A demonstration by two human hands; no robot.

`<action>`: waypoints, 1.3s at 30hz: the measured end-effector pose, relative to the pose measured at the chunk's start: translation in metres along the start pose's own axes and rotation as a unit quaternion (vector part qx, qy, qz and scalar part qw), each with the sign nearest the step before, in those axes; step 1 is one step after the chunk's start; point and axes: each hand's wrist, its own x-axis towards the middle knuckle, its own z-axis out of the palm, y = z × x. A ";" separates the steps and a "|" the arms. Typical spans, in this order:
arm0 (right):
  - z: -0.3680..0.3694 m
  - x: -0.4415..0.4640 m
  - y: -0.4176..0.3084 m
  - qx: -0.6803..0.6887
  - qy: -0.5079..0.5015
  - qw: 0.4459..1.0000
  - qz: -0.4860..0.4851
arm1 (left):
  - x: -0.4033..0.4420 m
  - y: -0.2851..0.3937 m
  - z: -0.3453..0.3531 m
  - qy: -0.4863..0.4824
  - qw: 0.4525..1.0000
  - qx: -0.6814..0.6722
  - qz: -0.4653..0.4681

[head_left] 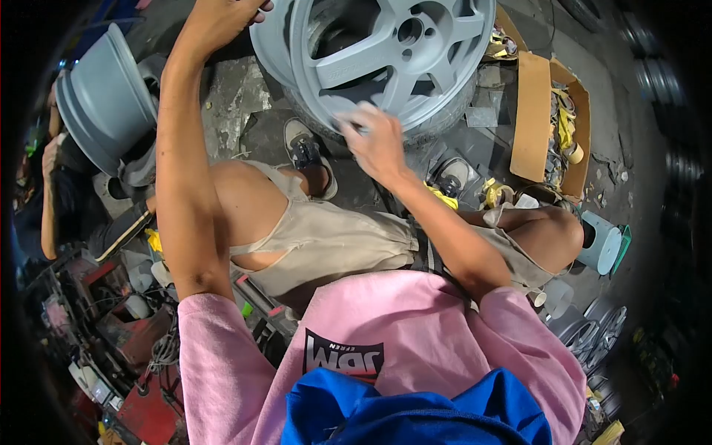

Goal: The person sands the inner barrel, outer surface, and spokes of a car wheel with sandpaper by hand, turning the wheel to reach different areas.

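Observation:
A grey spoked wheel rim lies tilted in front of me, with a tyre beneath it. At the top edge, partly cut off, my left hand has its fingers curled beside the rim's left edge; whatever it may hold is hidden. My right hand is at the rim's near edge, smeared by motion. Its fingers are bent together around something pale and blurred that I cannot make out. The rim's round centre hole and bolt holes face up.
Another grey rim stands at left, beside another person's arm. An open cardboard box of scraps and tape is at right. Tape rolls lie by my foot. Red tool cases and cables crowd the lower left; bare rims lie lower right.

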 end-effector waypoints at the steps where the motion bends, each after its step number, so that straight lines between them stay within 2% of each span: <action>1: 0.005 0.014 -0.018 0.061 0.024 0.998 -0.005 | 0.001 0.001 0.002 -0.006 1.000 -0.015 -0.005; 2: 0.008 0.026 -0.029 0.120 0.048 0.991 -0.011 | 0.001 0.003 0.003 -0.012 0.999 -0.031 -0.010; 4: 0.005 0.026 -0.028 0.150 0.041 0.988 0.013 | -0.001 0.009 0.008 -0.014 0.999 -0.034 -0.016; 6: 0.000 0.005 0.010 -0.010 -0.005 0.997 -0.074 | 0.002 0.011 0.007 -0.011 0.999 -0.042 -0.022; 7: -0.002 -0.011 0.043 -0.065 -0.033 0.996 -0.044 | 0.005 0.006 0.005 -0.016 0.999 -0.031 -0.032; 8: -0.004 -0.024 0.078 -0.078 -0.006 0.994 -0.072 | 0.005 0.001 0.006 -0.024 0.999 -0.022 -0.043; 10: -0.013 -0.026 0.099 -0.103 -0.012 0.992 -0.075 | 0.006 -0.004 0.005 -0.019 0.998 -0.035 -0.039; 13: -0.003 -0.005 0.035 -0.024 -0.035 0.999 -0.017 | 0.007 -0.004 0.008 -0.014 0.999 -0.025 -0.033; 16: 0.010 0.033 -0.013 0.136 0.024 0.990 -0.011 | 0.011 -0.001 0.014 -0.014 0.999 -0.033 -0.032; 17: 0.009 0.031 -0.012 0.137 0.026 0.990 -0.010 | 0.011 -0.001 0.015 -0.015 0.999 -0.032 -0.031; 19: 0.002 0.021 0.000 0.089 -0.001 0.994 -0.056 | 0.012 0.001 0.016 -0.013 0.999 -0.030 -0.016; 20: -0.002 0.011 0.026 0.086 -0.003 0.994 -0.060 | 0.014 0.002 0.013 -0.008 0.999 -0.031 -0.015; 21: -0.005 -0.009 0.064 0.006 -0.008 0.997 -0.083 | 0.013 0.001 0.012 -0.012 1.000 -0.022 -0.019; 22: -0.010 -0.015 0.071 -0.075 -0.014 0.992 -0.103 | 0.012 0.000 0.011 -0.016 0.999 -0.013 -0.024; 25: -0.008 -0.013 0.080 -0.122 -0.042 0.985 -0.119 | 0.011 0.003 0.011 0.006 0.999 -0.018 -0.037; 27: -0.004 0.007 0.027 -0.047 -0.061 0.995 -0.060 | 0.015 0.006 0.011 0.004 1.000 -0.009 -0.019; 28: 0.006 0.031 -0.012 0.093 0.007 0.993 -0.067 | 0.015 0.008 0.014 -0.003 1.000 -0.001 -0.004; 30: 0.005 0.044 -0.037 0.104 0.056 0.991 -0.071 | 0.016 0.007 0.018 0.004 1.000 -0.007 0.009; 31: 0.008 0.038 -0.033 0.105 0.055 0.990 -0.073 | 0.016 0.007 0.018 0.013 1.000 -0.016 0.020; 33: 0.013 0.010 -0.004 0.015 0.048 0.989 -0.142 | 0.016 0.008 0.013 0.014 1.000 -0.011 0.006; 35: 0.015 -0.029 0.041 -0.074 0.065 0.988 -0.118 | 0.013 0.005 0.014 0.012 0.998 -0.045 -0.032; 38: 0.007 -0.036 0.068 -0.107 0.071 0.981 -0.144 | 0.003 0.009 0.008 0.021 0.999 -0.033 0.000; 39: 0.013 -0.036 0.069 -0.084 0.075 0.981 -0.157 | 0.011 -0.005 0.009 0.009 0.999 -0.032 -0.020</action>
